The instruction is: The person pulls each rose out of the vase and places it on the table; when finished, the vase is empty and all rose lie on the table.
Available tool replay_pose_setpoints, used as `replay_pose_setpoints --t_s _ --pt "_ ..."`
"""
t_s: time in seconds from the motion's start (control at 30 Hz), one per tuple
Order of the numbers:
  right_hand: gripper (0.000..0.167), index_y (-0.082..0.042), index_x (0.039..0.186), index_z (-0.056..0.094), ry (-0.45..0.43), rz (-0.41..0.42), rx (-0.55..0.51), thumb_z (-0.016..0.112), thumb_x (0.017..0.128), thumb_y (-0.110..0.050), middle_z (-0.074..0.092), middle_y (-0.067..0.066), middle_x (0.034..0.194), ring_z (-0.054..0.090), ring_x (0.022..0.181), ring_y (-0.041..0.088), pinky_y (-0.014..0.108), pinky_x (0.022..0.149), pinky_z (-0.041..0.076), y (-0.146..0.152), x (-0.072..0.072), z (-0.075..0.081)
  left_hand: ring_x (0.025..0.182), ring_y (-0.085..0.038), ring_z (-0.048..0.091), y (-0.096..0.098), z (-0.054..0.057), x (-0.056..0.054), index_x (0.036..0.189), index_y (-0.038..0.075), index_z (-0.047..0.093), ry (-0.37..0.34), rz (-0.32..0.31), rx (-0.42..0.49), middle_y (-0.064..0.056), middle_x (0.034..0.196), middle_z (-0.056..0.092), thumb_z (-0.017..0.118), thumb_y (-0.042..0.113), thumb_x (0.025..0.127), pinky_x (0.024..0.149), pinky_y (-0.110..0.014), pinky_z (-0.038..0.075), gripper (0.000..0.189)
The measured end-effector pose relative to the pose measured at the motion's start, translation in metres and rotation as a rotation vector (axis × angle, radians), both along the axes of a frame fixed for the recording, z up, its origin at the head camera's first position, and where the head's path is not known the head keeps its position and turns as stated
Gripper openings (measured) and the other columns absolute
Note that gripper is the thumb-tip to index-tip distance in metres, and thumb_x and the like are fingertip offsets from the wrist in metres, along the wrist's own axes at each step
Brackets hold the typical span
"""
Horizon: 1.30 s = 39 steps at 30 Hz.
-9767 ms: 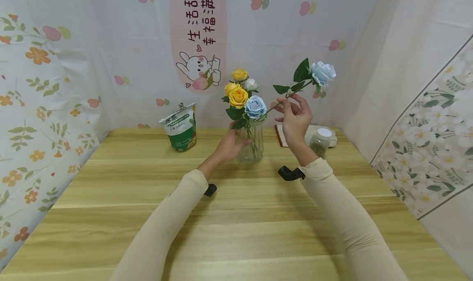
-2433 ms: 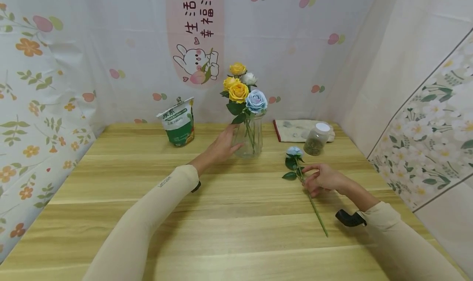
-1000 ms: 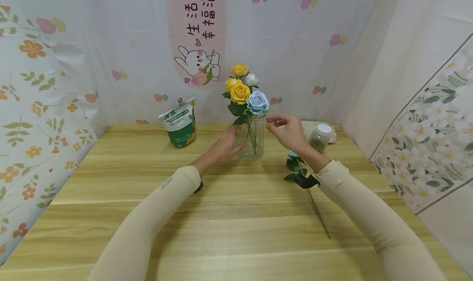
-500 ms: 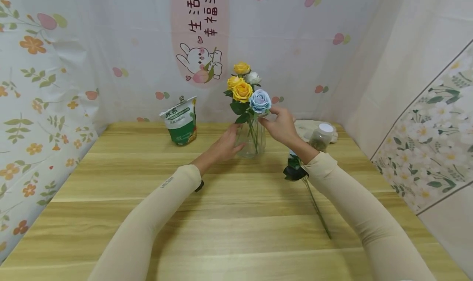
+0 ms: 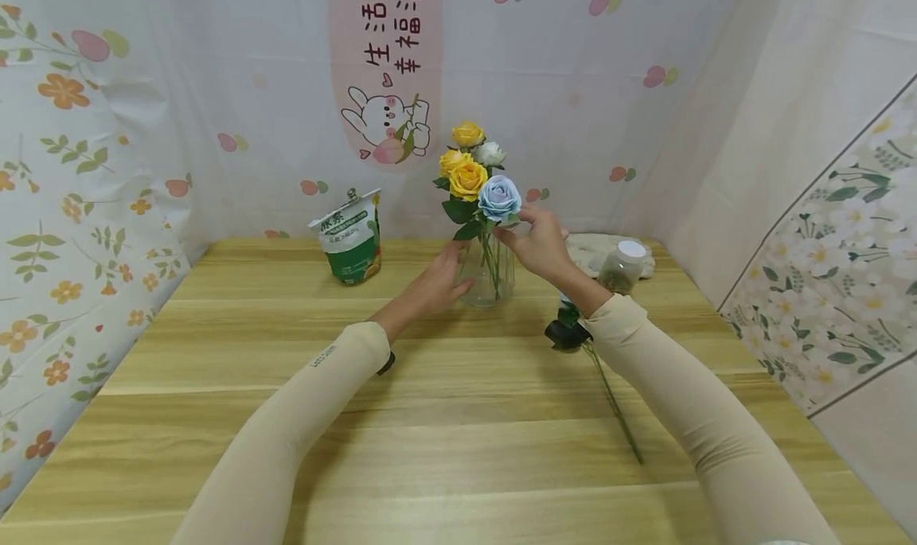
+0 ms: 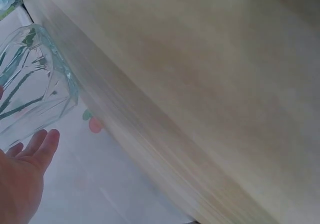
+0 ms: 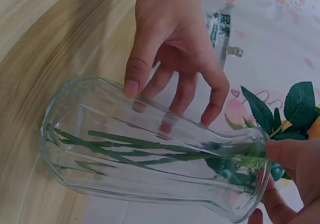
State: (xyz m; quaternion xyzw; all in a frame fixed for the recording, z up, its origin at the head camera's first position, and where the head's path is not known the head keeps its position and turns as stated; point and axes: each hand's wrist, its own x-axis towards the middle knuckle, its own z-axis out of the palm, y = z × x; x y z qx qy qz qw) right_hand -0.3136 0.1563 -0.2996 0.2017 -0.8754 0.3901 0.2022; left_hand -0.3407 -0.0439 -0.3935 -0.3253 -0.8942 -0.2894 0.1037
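Note:
A ribbed clear glass vase (image 5: 490,290) stands upright near the table's back edge, with several stems inside. My left hand (image 5: 430,284) holds its left side; in the right wrist view, that hand's thumb (image 7: 132,86) lies against the glass and the fingers reach round behind. Just under the light blue rose (image 5: 500,198), my right hand (image 5: 539,247) pinches its stem at the vase mouth, the exact grip partly hidden by leaves. Yellow roses (image 5: 469,181) and a white rose (image 5: 490,154) rise behind it. Another rose's green stem (image 5: 618,411) lies on the table, its bloom mostly covered by my right wrist.
To the left stands a green and white pouch (image 5: 351,243) with a metal clip. Behind my right forearm are a white-lidded jar (image 5: 622,268) and a folded pale cloth (image 5: 589,251). A printed curtain (image 5: 566,68) hangs right behind the table (image 5: 458,449).
The second blue rose was laid down on the right of the table and released. My right hand then came to the vase mouth and took the blue rose there, shifting it slightly left.

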Motion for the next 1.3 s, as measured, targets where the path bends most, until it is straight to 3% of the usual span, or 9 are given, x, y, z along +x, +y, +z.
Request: replay_pose_setpoints --t_s 0.33,0.43,0.53,0.8,1.03,1.3 --pt "0.027 -0.004 0.114 0.074 -0.008 -0.008 -0.033 0.075 0.089 -0.015 0.069 0.014 0.120 0.056 0.123 0.033 0.068 0.103 0.019 0.000 -0.004 -0.002 0.137 -0.035 0.040 0.000 0.001 0.002 0.150 -0.008 0.019 0.028 -0.023 0.004 -0.024 0.153 0.032 0.065 0.015 0.097 0.113 -0.042 0.034 0.073" --pt "0.030 -0.001 0.116 0.072 -0.003 0.018 -0.053 0.075 0.089 -0.014 0.068 0.016 0.121 0.057 0.123 0.033 0.059 0.106 0.032 0.000 -0.005 -0.002 0.136 -0.034 0.042 -0.001 0.002 0.003 0.150 -0.007 0.018 0.015 -0.016 0.009 -0.023 0.154 0.031 0.065 0.015 0.097 0.113 -0.042 0.034 0.074" --pt "0.031 0.002 0.116 0.071 0.001 0.037 -0.076 0.076 0.089 -0.012 0.069 0.017 0.120 0.058 0.122 0.033 0.052 0.101 0.045 -0.001 -0.005 -0.003 0.135 -0.033 0.043 -0.001 0.003 0.003 0.151 -0.006 0.018 0.009 -0.013 0.006 -0.023 0.154 0.031 0.065 0.016 0.098 0.113 -0.042 0.035 0.074" --pt "0.030 0.003 0.118 0.069 0.030 0.024 -0.103 0.073 0.090 -0.008 0.067 0.018 0.122 0.059 0.118 0.034 0.051 0.099 0.046 0.001 -0.006 -0.002 0.143 -0.032 0.033 0.000 0.002 0.005 0.153 -0.004 0.014 -0.016 -0.024 0.011 -0.020 0.157 0.025 0.064 0.013 0.098 0.114 -0.043 0.032 0.076" --pt "0.025 0.002 0.117 0.066 -0.013 0.007 -0.133 0.068 0.095 -0.012 0.067 0.019 0.111 0.060 0.100 0.029 0.043 0.080 0.045 0.005 0.000 0.005 0.142 -0.032 0.035 0.000 0.000 0.005 0.153 -0.004 0.014 -0.004 -0.023 0.017 -0.020 0.157 0.026 0.064 0.013 0.098 0.113 -0.044 0.034 0.076" --pt "0.027 -0.003 0.123 0.053 -0.047 0.048 -0.145 0.062 0.099 -0.011 0.065 0.020 0.114 0.064 0.115 0.033 0.045 0.091 0.049 0.005 -0.001 0.011 0.143 -0.032 0.033 0.000 -0.001 0.005 0.153 -0.004 0.015 0.000 -0.016 0.014 -0.020 0.158 0.025 0.064 0.014 0.098 0.114 -0.043 0.033 0.076"
